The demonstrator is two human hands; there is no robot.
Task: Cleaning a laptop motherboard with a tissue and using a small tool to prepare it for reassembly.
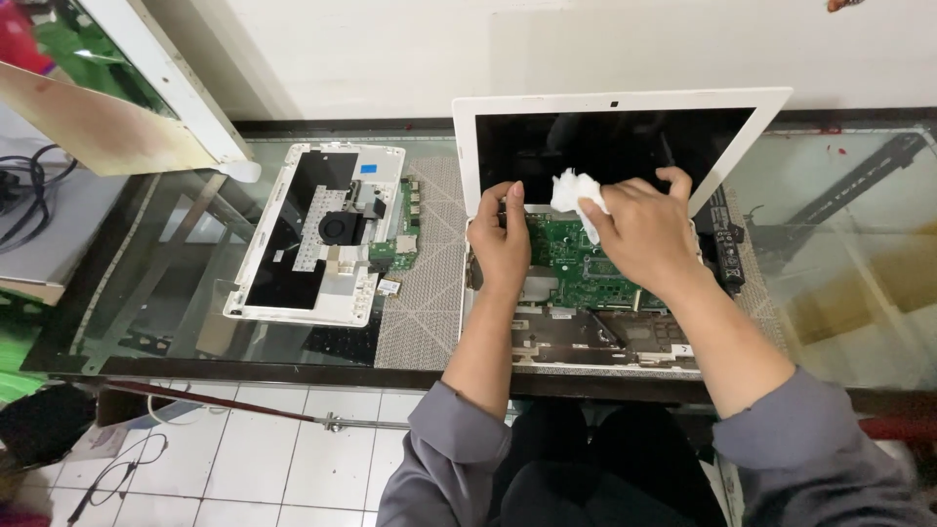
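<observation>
Glass tabletop (839, 293) against a white wall carries a grey mat (425, 293) with an opened white laptop (625, 107) on it, its green circuit board (571, 259) bared below the dark screen. Right hand (639, 229) pinches a white tissue (576, 195) between thumb and fingers, just above the board near the hinge. Left hand (500, 239) rests on the laptop's left edge, fingers curled, holding nothing that shows. A removed keyboard cover (317, 234) lies to the left, a black power adapter (722, 239) to the right.
</observation>
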